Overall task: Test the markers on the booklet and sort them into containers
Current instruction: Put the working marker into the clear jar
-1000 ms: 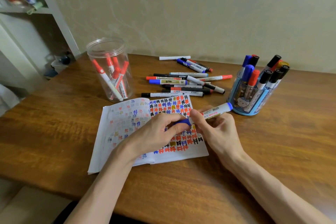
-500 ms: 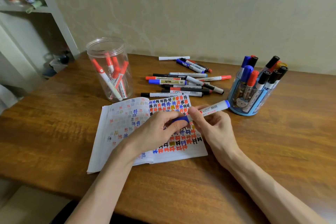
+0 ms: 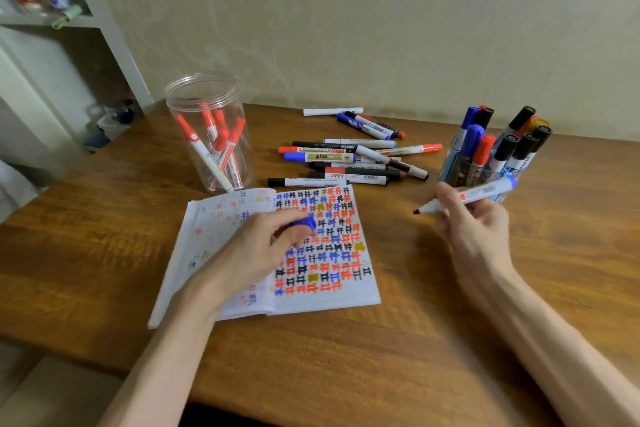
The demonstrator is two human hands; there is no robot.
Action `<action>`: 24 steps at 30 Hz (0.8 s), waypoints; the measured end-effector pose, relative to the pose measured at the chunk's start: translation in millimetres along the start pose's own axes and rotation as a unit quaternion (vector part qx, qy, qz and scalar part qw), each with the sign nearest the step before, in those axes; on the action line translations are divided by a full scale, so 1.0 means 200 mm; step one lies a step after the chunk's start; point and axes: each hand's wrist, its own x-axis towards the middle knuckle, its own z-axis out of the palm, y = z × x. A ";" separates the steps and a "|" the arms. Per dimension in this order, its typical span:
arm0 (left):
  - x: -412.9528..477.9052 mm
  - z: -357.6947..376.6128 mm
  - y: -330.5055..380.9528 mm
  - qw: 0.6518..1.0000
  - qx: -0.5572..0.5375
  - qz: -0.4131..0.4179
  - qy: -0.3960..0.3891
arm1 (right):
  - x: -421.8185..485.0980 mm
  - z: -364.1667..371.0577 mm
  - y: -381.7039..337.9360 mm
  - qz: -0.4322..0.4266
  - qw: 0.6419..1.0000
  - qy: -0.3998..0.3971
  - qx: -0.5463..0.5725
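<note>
Nearest you, both bare forearms reach in over the front edge of the wooden desk (image 3: 346,367). Just past them the open booklet (image 3: 349,295) lies flat, its right page crowded with red, blue, black and yellow test marks, its left page showing fainter ones.

Your left hand (image 3: 256,250) rests on the booklet across the centre fold, fingers curled, pinching a blue cap (image 3: 306,222) between thumb and fingertips.

Your right hand (image 3: 474,222) is off the booklet's right edge, raised above the desk, gripping the uncapped marker (image 3: 483,191) around its white barrel. The blue end points away to the right and the nib points left toward the booklet; the nib looks dark, though blur keeps its colour uncertain.

Beyond the booklet, a loose pile of markers (image 3: 349,163) lies scattered on the desk, with red, blue and black caps.

To the pile's left stands a clear jar (image 3: 211,135), lidless, holding red-capped markers leaning at angles. To its right, just behind your right hand, a blue holder (image 3: 448,166) stands packed with upright markers in blue, red, black and one orange.

Farthest back are the pale wall (image 3: 346,28) and, at far left, a white shelf (image 3: 52,21) with blurred clutter.
</note>
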 end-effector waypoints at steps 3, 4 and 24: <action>0.00 0.06 0.04 1.000 0.014 0.019 -0.009 | -0.04 0.03 0.03 -0.008 0.995 -0.086 -0.044; 0.00 0.09 0.07 1.000 0.009 0.021 -0.012 | -0.08 0.06 0.03 -0.010 0.992 -0.111 -0.066; 0.07 0.12 0.12 0.979 0.198 0.043 -0.007 | -0.09 0.06 0.06 -0.023 0.975 -0.188 -0.112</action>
